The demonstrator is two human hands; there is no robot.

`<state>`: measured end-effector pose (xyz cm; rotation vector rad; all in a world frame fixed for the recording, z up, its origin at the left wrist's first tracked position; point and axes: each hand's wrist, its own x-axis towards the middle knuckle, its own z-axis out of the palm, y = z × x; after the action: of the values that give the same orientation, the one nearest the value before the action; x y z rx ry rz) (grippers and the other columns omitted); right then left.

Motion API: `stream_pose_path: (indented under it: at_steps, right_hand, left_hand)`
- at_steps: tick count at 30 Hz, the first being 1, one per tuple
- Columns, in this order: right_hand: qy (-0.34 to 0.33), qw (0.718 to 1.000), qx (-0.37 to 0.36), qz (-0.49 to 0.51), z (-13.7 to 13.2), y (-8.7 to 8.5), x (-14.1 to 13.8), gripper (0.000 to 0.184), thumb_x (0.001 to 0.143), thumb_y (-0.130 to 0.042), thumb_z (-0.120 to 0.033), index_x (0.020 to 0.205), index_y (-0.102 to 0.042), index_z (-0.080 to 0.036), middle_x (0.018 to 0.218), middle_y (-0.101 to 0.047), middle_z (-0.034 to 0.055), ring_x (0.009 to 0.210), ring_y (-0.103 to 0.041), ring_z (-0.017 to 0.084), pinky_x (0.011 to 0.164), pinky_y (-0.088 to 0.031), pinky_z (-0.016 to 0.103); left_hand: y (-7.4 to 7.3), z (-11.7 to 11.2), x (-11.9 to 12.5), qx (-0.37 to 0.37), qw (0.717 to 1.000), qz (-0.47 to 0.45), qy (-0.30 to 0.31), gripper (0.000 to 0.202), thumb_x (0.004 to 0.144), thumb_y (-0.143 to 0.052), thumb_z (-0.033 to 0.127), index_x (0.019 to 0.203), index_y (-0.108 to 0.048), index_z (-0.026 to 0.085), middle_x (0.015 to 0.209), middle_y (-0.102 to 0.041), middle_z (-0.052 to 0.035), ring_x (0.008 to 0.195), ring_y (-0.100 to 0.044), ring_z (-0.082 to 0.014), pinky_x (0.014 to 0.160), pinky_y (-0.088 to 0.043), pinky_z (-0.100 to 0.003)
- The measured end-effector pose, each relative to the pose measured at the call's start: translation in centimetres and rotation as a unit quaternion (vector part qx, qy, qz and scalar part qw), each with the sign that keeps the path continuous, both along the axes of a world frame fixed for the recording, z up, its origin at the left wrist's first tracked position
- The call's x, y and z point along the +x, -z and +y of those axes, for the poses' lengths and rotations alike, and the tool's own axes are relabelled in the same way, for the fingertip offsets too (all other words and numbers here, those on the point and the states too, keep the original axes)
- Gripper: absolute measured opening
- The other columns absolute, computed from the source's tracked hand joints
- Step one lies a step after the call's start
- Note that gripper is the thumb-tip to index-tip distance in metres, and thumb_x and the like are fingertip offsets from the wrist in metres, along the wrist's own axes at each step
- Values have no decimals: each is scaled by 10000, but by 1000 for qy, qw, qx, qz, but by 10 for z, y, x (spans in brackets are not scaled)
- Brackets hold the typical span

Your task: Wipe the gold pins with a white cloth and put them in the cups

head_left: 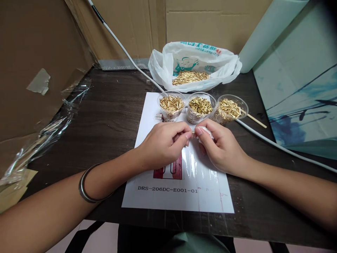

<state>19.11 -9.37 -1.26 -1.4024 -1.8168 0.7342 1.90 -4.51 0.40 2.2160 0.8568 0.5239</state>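
Between my two hands is a thin gold-coloured metal pin (193, 132), mostly hidden by the fingertips. My left hand (168, 142) pinches one end, its fingers curled. At the other end, my right hand (222, 146) is closed on the pin and on a crumpled white tissue (205, 133). Both hands hover over a printed white sheet (168, 202). Just beyond them stand three clear plastic cups of small gold pins: a left cup (171, 105), a middle cup (200, 106) and a right cup (230, 108).
A white plastic bag (223, 75) with more gold pins lies open behind the cups. A wooden stick (254, 119) pokes out beside the right cup. One white cable (284, 144) crosses the dark table (105, 105). Cardboard (126, 31) walls the back, with a white roll (268, 35) at right.
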Motion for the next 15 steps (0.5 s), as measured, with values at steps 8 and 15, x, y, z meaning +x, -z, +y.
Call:
stream_pose_path:
  at_steps: [8,15]
  right_hand:
    - [-22,1000,0,-4,2,0,2,231,906,-402,-297,772,-504,-139,653,-496,-15,593,-427,63,570,-319,224]
    - [-34,999,-2,1,3,-1,3,241,914,-385,-293,772,-503,-138,666,-502,-18,601,-435,54,580,-323,216]
  left_hand:
    - [3,1,-1,54,998,-18,33,174,873,-443,157,813,-605,162,747,-603,34,707,-524,-75,681,-386,-208]
    - [6,1,-2,50,998,-18,29,181,876,-439,161,777,-591,156,733,-592,33,698,-518,-72,686,-384,-210]
